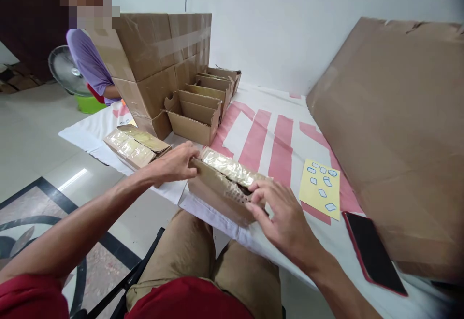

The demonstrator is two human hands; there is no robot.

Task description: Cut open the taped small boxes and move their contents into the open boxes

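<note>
A small brown cardboard box (pixel 213 191) filled with shiny foil-wrapped packets (pixel 228 166) lies on the white and red sheet in front of me. My left hand (pixel 177 162) grips its left end, fingers curled over the edge. My right hand (pixel 279 212) holds its right end, fingertips pinching the perforated flap. Both hands are closed on the box.
Two filled boxes (pixel 136 145) lie to the left. A row of open empty cartons (pixel 197 113) runs back beside a tall taped carton (pixel 159 63). A yellow sticker sheet (pixel 321 188), a dark phone (pixel 373 251) and a big cardboard sheet (pixel 395 130) sit right. A person (pixel 90 65) and fan (pixel 65 70) are far left.
</note>
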